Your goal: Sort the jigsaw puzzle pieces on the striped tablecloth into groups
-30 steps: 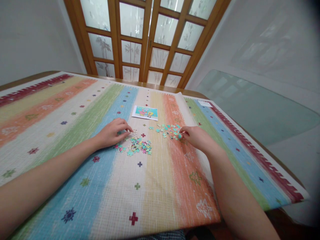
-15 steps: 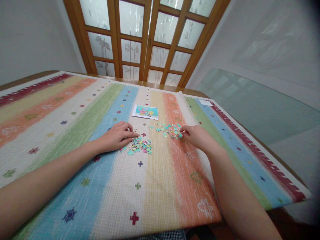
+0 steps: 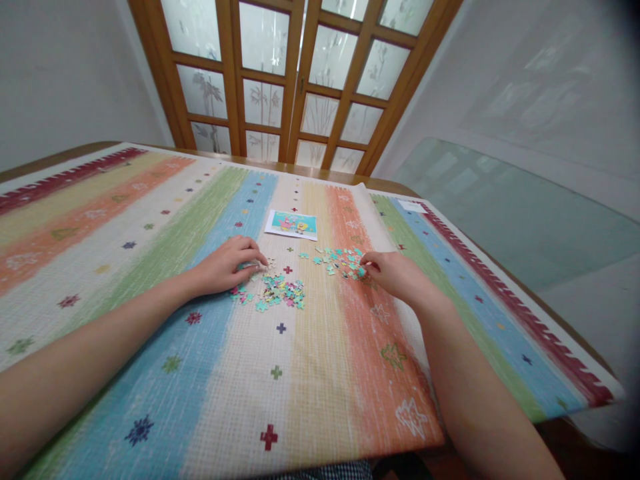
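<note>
Two heaps of small jigsaw pieces lie on the striped tablecloth. My left hand [image 3: 231,265] is beside the left heap of jigsaw pieces [image 3: 283,291], fingers bent and the thumb near the index fingertip. Whatever is between those fingertips is too small to make out. Several loose pieces [image 3: 242,293] lie just under this hand. My right hand [image 3: 393,270] rests at the right edge of the flatter, spread-out jigsaw pieces [image 3: 336,261]. Its thumb and fingers are pinched together beside a teal piece [image 3: 361,272]; whether they grip a piece is hidden.
A picture card [image 3: 293,225] with colourful cartoon figures lies beyond the heaps. The striped tablecloth [image 3: 320,373] covers the table, with a white slip [image 3: 411,206] at its far right. Behind stand wooden doors with glass panes [image 3: 265,103]; a pale glass panel [image 3: 500,207] is on the right.
My left hand has drawn back to the left and slightly away from me, its fingers more bent, uncovering pieces beneath it. My right hand has hardly moved.
</note>
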The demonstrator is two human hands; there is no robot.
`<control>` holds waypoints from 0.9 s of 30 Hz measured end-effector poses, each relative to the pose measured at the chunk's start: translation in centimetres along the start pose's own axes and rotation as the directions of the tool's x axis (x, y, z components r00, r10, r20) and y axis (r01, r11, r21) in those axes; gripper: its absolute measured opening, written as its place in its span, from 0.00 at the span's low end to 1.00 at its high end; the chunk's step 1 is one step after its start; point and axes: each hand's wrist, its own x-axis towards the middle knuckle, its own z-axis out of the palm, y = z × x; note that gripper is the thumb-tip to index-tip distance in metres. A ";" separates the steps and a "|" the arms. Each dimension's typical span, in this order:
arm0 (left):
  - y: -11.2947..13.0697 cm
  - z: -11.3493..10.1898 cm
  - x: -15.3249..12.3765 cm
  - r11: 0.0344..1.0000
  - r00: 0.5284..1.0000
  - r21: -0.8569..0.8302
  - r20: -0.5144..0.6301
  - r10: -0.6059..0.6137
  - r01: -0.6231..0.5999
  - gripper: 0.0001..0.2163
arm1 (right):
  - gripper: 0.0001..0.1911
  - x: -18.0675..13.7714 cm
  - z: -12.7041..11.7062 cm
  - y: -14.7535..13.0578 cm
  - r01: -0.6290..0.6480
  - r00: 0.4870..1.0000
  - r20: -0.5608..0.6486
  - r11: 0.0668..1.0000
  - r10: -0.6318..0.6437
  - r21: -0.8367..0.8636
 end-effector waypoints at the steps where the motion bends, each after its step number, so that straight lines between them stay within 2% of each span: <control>1: -0.3 -0.2 0.0 1.000 1.000 -0.016 0.005 0.000 0.000 0.11 | 0.16 0.0 0.1 0.1 0.002 1.000 -0.003 1.000 -0.002 0.004; 8: -3.1 -1.6 -0.6 0.995 0.996 -0.100 0.093 -0.016 0.025 0.10 | 0.18 0.3 0.5 0.5 0.008 1.000 0.015 1.000 -0.008 0.003; 11: -3.6 -1.9 -0.7 0.993 0.992 -0.109 0.118 -0.034 0.047 0.11 | 0.18 0.4 0.5 0.6 0.007 1.000 0.030 1.000 -0.007 -0.005; 21: -1.9 -1.3 -0.4 0.999 0.986 0.013 0.156 -0.053 0.052 0.13 | 0.18 0.4 0.3 0.5 0.012 0.998 0.061 1.000 -0.011 -0.023; 27: -1.6 -1.1 -0.3 0.999 0.993 0.030 0.118 0.009 -0.013 0.12 | 0.18 0.4 0.1 0.4 -0.012 0.995 0.095 0.999 0.016 -0.046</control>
